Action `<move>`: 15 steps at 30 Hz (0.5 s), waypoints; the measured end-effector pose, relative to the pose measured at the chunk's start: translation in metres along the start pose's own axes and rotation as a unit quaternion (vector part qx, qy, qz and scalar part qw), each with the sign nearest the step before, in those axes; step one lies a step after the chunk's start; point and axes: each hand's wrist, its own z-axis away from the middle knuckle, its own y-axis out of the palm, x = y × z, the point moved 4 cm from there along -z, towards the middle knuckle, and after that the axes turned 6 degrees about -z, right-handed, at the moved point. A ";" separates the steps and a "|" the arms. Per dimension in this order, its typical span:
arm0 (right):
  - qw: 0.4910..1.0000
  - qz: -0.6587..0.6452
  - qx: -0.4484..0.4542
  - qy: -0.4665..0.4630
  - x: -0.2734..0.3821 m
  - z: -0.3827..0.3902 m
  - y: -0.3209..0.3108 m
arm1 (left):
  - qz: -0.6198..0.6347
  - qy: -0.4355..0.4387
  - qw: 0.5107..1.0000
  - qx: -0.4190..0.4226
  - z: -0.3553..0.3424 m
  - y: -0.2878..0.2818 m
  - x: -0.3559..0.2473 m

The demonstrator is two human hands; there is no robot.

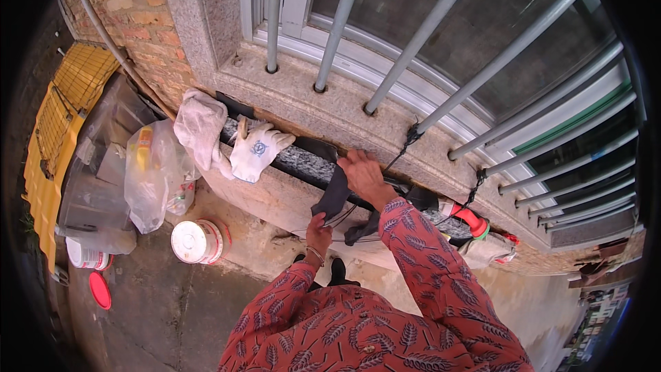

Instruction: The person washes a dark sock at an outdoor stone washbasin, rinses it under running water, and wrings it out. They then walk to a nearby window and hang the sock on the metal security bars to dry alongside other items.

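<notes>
A dark grey piece of cloth [333, 195] hangs over the front of a speckled granite ledge [303, 167] below the barred window. My right hand [365, 176] is at its upper end, fingers bent down onto the cloth. Lower down, my left hand [318, 236] pinches its bottom edge between thumb and fingers. Thin black cords [344, 216] run beside the cloth, and another dark crumpled piece [363, 229] hangs just right of my left hand. On the ledge to the left lie a white work glove [258, 149] and a greyish towel [200, 128].
Metal bars [337, 24] rise from the stone sill, some with black ties [413, 133]. A red tube-like object [471, 220] sits at the ledge's right. On the ground at left are a white bucket [198, 242], plastic bags [148, 176], a red lid [100, 291] and a yellow crate [65, 117].
</notes>
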 end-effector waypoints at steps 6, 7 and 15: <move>0.978 -0.209 -0.007 0.000 0.039 0.026 -0.007 | 0.021 -0.046 0.999 0.015 -0.008 -0.023 0.014; 0.969 -0.246 0.001 0.005 0.049 0.037 -0.007 | 0.058 -0.068 0.996 0.011 -0.012 -0.031 0.015; 0.889 -0.429 0.107 0.121 0.090 0.158 0.042 | 0.152 -0.052 0.978 -0.132 -0.084 -0.134 -0.075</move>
